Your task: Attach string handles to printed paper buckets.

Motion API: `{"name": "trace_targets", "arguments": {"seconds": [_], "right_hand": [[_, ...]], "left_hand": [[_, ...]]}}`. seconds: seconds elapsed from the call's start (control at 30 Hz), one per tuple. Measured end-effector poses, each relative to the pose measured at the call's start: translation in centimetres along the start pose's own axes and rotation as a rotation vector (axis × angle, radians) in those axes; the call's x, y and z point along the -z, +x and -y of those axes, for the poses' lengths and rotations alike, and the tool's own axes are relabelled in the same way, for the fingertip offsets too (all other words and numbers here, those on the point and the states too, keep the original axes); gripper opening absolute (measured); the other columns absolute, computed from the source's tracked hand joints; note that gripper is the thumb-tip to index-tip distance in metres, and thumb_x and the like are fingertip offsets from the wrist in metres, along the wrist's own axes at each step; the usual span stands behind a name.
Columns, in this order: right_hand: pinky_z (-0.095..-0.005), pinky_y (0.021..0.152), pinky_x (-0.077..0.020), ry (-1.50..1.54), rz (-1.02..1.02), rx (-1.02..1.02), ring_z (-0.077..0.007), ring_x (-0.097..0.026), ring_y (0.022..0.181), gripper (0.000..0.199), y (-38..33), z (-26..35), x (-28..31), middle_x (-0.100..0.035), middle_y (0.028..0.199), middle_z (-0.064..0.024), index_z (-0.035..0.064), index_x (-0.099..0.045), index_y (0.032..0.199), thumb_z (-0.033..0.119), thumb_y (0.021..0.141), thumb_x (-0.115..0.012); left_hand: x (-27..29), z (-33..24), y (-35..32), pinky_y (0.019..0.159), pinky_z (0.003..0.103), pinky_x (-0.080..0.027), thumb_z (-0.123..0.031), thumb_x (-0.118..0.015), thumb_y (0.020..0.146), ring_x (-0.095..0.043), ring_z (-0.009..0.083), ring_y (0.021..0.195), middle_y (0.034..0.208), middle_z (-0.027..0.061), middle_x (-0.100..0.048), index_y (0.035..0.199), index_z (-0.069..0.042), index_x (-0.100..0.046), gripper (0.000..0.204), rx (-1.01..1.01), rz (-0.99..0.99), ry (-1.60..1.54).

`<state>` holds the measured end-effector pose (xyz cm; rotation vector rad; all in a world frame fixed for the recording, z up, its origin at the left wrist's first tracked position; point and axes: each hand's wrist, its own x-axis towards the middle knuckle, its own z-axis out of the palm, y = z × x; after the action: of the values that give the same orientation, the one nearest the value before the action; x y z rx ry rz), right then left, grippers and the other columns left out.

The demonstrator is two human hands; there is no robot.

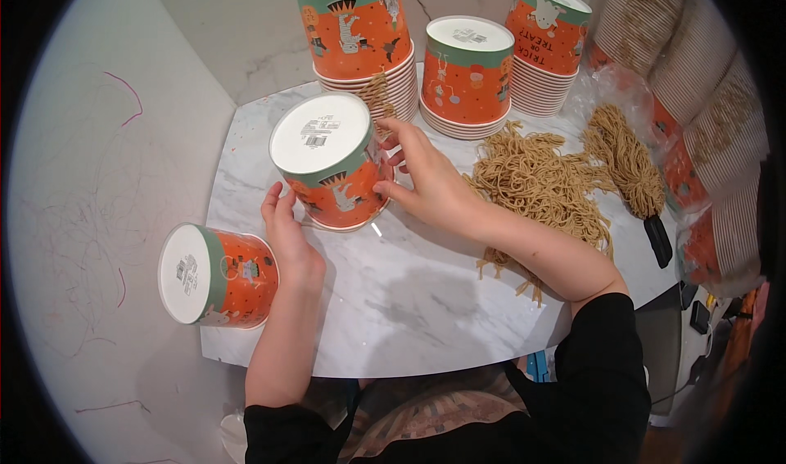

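A paper bucket, orange with a green band and Halloween figures, stands bottom up at the centre left of the table. My right hand curves against its right side, thumb and fingertips on the wall; whether a cord is pinched there is hidden. My left hand is at its lower left, fingers stretched upward along the wall, seemingly just touching it. Left of my forearm, a second paper bucket is also bottom up. A loose heap of tan cords lies right of my right hand.
Behind stand three upturned bucket stacks: a left stack, a middle stack and a right stack. A tied cord bundle lies at the right. Bagged bucket stacks crowd the right side. A white wall borders the left.
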<state>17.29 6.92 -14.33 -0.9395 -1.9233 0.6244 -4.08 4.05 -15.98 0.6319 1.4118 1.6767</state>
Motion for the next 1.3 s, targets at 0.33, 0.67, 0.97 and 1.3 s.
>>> {"name": "trace_targets", "arguments": {"seconds": [0.33, 0.67, 0.97, 1.3], "right_hand": [[-0.0430, 0.098, -0.0477, -0.731, -0.471, 0.232, -0.0320, -0.055, 0.117, 0.030, 4.1, -0.4, 10.7, -0.063, 0.121, -0.0109, 0.0080, -0.072, 0.113, 0.018, 0.086, -0.077], [-0.0439, 0.098, -0.0479, -0.792, -0.458, 0.139, -0.0346, -0.054, 0.118, 0.033, 4.4, -5.0, 13.5, -0.060, 0.123, -0.0134, 0.0042, -0.067, 0.116, 0.013, 0.085, -0.076], [-0.0431, 0.090, -0.0480, -0.679, -0.512, 0.175, -0.0343, -0.057, 0.105, 0.029, 4.8, -6.1, 13.9, -0.060, 0.108, -0.0137, 0.0019, -0.063, 0.109, 0.006, 0.084, -0.076], [-0.0377, 0.081, -0.0505, -0.588, -0.574, 0.187, -0.0273, -0.059, 0.092, 0.028, 5.0, -4.5, 14.6, -0.060, 0.107, -0.0118, 0.0020, -0.063, 0.110, 0.007, 0.085, -0.076]], "left_hand": [[-0.2, -0.8, -0.9, 0.121, 0.041, -0.018, -0.021, -0.058, 0.098, -0.026, 0.0239, 0.149, 0.156, 0.0137, -0.037, 0.153, -0.012, -0.036, 0.060, -0.022, 0.013, 0.065], [-0.3, -0.7, -2.4, 0.121, 0.047, -0.020, -0.010, -0.066, 0.090, -0.013, 0.0315, 0.153, 0.161, 0.0145, -0.013, 0.147, -0.008, -0.034, 0.065, -0.485, -0.019, 0.392], [-1.2, -0.7, -4.1, 0.120, 0.052, -0.017, -0.012, -0.077, 0.084, -0.012, 0.0361, 0.151, 0.160, 0.0189, -0.014, 0.146, -0.002, -0.032, 0.078, -0.963, 0.121, 0.562], [-1.1, -0.6, -4.4, 0.117, 0.049, -0.024, -0.007, -0.077, 0.082, -0.018, 0.0363, 0.148, 0.159, 0.0212, -0.017, 0.141, -0.004, -0.037, 0.072, -1.058, 0.141, 0.606]]}}
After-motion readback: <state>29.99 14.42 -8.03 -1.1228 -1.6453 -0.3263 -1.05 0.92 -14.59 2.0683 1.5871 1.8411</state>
